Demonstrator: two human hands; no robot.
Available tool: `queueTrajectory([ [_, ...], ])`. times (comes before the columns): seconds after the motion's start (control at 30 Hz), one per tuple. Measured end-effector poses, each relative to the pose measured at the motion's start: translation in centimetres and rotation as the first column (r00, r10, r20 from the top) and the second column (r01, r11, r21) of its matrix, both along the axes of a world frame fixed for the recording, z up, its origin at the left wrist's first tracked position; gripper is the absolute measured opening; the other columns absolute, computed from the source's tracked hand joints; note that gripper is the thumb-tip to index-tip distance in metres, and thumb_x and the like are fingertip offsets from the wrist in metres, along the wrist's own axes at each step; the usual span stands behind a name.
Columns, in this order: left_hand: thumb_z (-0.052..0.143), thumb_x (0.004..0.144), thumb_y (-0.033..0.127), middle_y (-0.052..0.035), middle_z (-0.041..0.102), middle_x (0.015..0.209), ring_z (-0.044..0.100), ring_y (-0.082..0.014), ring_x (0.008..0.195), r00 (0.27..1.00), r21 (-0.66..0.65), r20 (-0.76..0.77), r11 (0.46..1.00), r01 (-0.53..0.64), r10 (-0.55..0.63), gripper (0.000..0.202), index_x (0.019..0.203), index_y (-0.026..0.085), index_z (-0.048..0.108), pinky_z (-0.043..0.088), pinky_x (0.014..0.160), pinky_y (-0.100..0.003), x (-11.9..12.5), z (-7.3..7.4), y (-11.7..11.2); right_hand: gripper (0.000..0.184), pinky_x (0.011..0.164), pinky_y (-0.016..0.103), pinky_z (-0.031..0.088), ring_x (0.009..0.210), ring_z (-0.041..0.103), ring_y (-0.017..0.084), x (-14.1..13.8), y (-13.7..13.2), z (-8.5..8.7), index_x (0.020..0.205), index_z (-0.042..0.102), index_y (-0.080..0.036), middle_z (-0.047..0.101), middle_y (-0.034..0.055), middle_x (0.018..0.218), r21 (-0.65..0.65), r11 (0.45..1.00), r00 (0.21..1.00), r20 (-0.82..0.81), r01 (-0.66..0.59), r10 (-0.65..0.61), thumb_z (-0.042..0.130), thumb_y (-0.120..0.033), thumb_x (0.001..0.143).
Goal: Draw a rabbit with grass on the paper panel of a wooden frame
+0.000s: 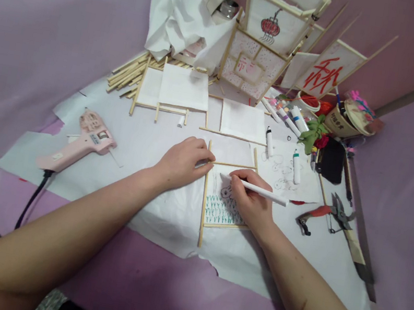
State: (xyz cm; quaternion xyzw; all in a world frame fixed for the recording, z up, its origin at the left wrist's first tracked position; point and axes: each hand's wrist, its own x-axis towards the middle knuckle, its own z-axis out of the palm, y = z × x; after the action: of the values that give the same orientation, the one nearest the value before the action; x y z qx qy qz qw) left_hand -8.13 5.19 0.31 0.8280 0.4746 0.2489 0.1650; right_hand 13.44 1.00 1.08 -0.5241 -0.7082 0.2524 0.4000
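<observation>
A small panel of white sheet on a thin wooden stick frame [203, 212] lies flat in front of me. It bears green grass strokes and a black outlined rabbit, partly covered by my right hand. My left hand [185, 164] has its fingers closed at the frame's upper left corner, thumb and fingertips on the stick. With my right hand [250, 196] I grip a slim white marker [264, 191], its tip on or just above the sheet over the rabbit. Right of the panel is a paper with black animal sketches [304, 190], where a green-banded marker [296, 167] lies.
At left lies a pink glue gun [88, 143] with a black cord. Pruning shears [326, 214] are at right. Behind stand blank framed panels [185, 88], wooden sticks [128, 76], a tall decorated lantern [251, 70], several markers [290, 120] and a tub [342, 119].
</observation>
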Motion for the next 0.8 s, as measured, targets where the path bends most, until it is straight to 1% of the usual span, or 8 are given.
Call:
queueTrajectory([
  [0.27, 0.058, 0.093, 0.031, -0.0060, 0.064, 0.094, 0.057, -0.0243, 0.094, 1.000, -0.006, 0.005, 1.000, 0.007, -0.007, 0.020, 0.100, 0.021, 0.074, 0.047, 0.084, -0.038, -0.03, -0.06, 0.03, 0.014, 0.067, 0.029, 0.048, 0.070, 0.062, 0.016, 0.01, -0.03, 0.30, 0.080, 0.067, -0.023, 0.069, -0.0004, 0.074, -0.011, 0.999, 0.999, -0.029, 0.039, -0.040, 0.058, -0.024, 0.090],
  [0.43, 0.059, 0.093, 0.030, -0.0063, 0.064, 0.093, 0.057, -0.0247, 0.095, 1.000, -0.005, -0.001, 1.000, -0.003, 0.003, 0.020, 0.100, 0.020, 0.074, 0.047, 0.085, -0.039, 0.03, 0.02, -0.01, 0.015, 0.066, 0.028, 0.048, 0.068, 0.062, 0.016, -0.08, -0.10, 0.28, 0.080, 0.068, -0.023, 0.069, -0.0004, 0.073, -0.018, 1.000, 0.999, -0.032, 0.024, -0.025, 0.058, -0.025, 0.091],
  [0.67, 0.060, 0.093, 0.030, -0.0066, 0.063, 0.093, 0.058, -0.0250, 0.095, 1.000, -0.001, 0.003, 1.000, 0.002, -0.002, 0.020, 0.100, 0.019, 0.075, 0.047, 0.084, -0.039, 0.03, 0.05, -0.01, 0.014, 0.063, 0.027, 0.048, 0.066, 0.062, 0.015, -0.18, -0.23, 0.29, 0.081, 0.069, -0.021, 0.071, 0.0003, 0.074, 0.030, 0.999, 1.000, -0.023, -0.018, 0.018, 0.059, -0.023, 0.090],
  [0.8, 0.061, 0.093, 0.028, -0.0065, 0.064, 0.092, 0.058, -0.0250, 0.095, 1.000, -0.005, -0.003, 1.000, -0.006, 0.006, 0.018, 0.100, 0.019, 0.075, 0.047, 0.084, -0.038, 0.08, 0.16, -0.03, 0.014, 0.064, 0.027, 0.048, 0.067, 0.063, 0.015, -0.15, -0.12, 0.28, 0.082, 0.069, -0.021, 0.072, 0.0007, 0.076, 0.035, 0.999, 0.999, -0.027, -0.017, 0.018, 0.059, -0.023, 0.091],
])
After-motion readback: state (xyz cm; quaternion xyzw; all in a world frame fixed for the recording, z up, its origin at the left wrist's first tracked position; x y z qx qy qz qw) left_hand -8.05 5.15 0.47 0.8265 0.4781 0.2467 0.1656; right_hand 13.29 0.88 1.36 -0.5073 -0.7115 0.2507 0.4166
